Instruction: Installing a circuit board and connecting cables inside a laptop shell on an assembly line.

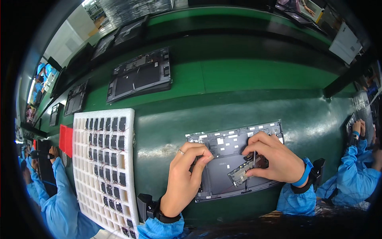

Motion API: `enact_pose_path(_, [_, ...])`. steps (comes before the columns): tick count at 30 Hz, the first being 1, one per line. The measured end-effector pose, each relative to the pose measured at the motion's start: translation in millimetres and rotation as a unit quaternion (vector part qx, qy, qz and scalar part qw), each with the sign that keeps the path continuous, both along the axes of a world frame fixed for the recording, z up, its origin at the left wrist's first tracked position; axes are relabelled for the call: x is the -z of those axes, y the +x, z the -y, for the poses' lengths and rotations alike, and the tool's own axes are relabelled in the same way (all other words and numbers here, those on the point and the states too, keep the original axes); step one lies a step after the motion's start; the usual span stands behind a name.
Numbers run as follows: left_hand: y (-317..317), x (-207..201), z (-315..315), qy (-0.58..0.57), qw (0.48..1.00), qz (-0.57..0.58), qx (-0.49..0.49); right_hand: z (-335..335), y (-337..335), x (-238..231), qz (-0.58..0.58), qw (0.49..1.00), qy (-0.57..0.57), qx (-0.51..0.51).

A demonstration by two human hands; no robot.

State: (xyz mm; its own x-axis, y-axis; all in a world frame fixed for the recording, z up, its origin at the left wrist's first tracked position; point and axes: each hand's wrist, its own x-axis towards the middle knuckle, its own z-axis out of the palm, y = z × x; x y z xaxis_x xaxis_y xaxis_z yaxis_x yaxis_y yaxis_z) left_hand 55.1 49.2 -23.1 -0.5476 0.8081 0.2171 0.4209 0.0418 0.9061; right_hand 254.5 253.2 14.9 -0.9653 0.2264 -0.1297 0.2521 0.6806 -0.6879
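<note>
A dark grey laptop chassis (pixel 217 173) lies opened flat on the green bench in front of me, with small white pads along its far part. My right hand (pixel 276 159) is over its right half, fingers closed on a small circuit board (pixel 240 175) tilted above the chassis. A thin silvery strip shows between those fingers. My left hand (pixel 187 171), with a ring on one finger, is over the chassis' left edge. Its thumb and forefinger are pinched together; whatever they may hold is too small to make out.
A white foam tray (pixel 130 159) with several small black wired parts stands left, beside a red bin (pixel 66 140). Other laptop chassis (pixel 139 75) lie on the far green surface. Co-workers in blue sleeves sit at left (pixel 59 187) and right (pixel 354 171). A dark post (pixel 344 79) rises at right.
</note>
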Motion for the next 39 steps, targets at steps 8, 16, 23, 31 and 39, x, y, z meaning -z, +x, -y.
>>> enact_pose_path(8, [0.7,1.1,0.7,0.009,1.0,-0.009,0.013,2.8,1.2,-5.6,-0.027,0.997,0.038,-0.058])
enact_pose_path(16, [6.3,-2.2,1.3,0.002,1.0,-0.024,0.017,14.7,-0.5,-14.9,0.008,0.995,0.086,-0.046])
enact_pose_path(23, [8.5,-0.4,0.8,0.021,0.999,-0.039,0.015,9.9,1.9,-14.1,-0.002,0.995,0.068,-0.074])
enact_pose_path(31, [10.8,-4.8,-0.5,0.026,0.997,-0.066,0.02,-4.7,8.2,-5.2,-0.028,0.995,-0.068,-0.071])
enact_pose_path(39, [21.5,-11.7,-6.6,0.032,0.995,-0.086,0.025,0.9,-15.8,8.7,-0.174,0.975,-0.032,0.133])
